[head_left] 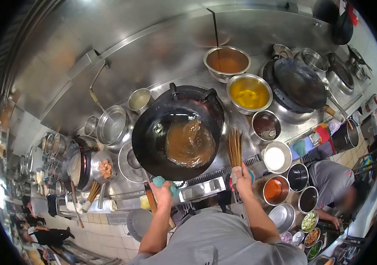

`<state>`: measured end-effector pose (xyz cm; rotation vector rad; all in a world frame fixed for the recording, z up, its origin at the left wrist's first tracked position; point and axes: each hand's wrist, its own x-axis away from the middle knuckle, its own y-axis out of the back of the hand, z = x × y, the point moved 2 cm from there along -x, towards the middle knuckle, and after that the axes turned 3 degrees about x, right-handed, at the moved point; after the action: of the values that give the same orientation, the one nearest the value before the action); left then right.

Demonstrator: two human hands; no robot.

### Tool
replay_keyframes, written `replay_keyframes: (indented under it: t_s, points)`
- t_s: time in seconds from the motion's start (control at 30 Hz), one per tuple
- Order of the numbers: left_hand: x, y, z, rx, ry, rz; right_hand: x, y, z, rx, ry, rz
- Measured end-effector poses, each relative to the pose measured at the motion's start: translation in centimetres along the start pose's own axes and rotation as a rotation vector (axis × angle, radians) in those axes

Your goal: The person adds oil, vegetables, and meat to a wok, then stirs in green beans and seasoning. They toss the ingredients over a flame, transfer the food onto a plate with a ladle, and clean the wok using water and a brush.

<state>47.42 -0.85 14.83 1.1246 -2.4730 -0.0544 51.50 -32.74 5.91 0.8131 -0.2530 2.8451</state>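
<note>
A large black wok (153, 145) sits on the burner in front of me, tilted toward me, with brownish water (188, 145) swirling in it. My left hand (162, 194) is closed on a folded teal cloth (167, 183) at the wok's near rim; whether it grips the wok through the cloth is hidden. Beside that hand is a wooden handle (151, 199). My right hand (242, 179) is wrapped round the bound end of a bamboo wok brush (236, 148). The bristles point up and away, to the right of the wok and apart from it.
Behind the wok stand bowls of brown liquid (228, 61) and yellow oil (249, 93). Sauce containers, including a red one (276, 191), line the right side. A second wok (299, 84) is at back right. A co-worker (332, 181) bends at far right. A strainer (131, 161) lies left.
</note>
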Motion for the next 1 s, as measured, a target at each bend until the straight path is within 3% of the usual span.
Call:
replay_keyframes:
  t_s: [0.13,0.23,0.33,0.43,0.53,0.77,0.97,1.0]
  points:
    - [0.9,0.1,0.0,-0.047,-0.1,0.016,4.4,-0.8,5.2,0.202,0.171,0.024]
    - [0.8,-0.1,0.3,-0.019,-0.201,0.051,3.8,-0.9,4.4,0.274,0.233,0.13]
    - [1.8,-0.6,-1.4,-0.243,-0.336,-0.081,3.6,-2.0,4.2,0.405,0.301,0.229]
    - [0.9,-1.0,-2.2,-0.253,-0.37,-0.019,4.2,-3.1,4.8,0.556,0.422,0.312]
    - [0.3,-1.4,-3.3,-0.288,-0.434,-0.001,4.7,-3.8,5.0,0.473,0.337,0.441]
    - [0.9,-2.1,-5.0,-0.35,-0.518,0.0,5.3,-3.6,6.0,0.662,0.33,0.442]
    - [1.6,-2.4,-5.4,-0.453,-0.66,0.005,1.6,-6.8,7.5,0.84,0.511,0.392]
    - [1.7,-2.4,-5.6,-0.458,-0.678,0.025,-0.4,-8.0,7.1,0.719,0.6,0.352]
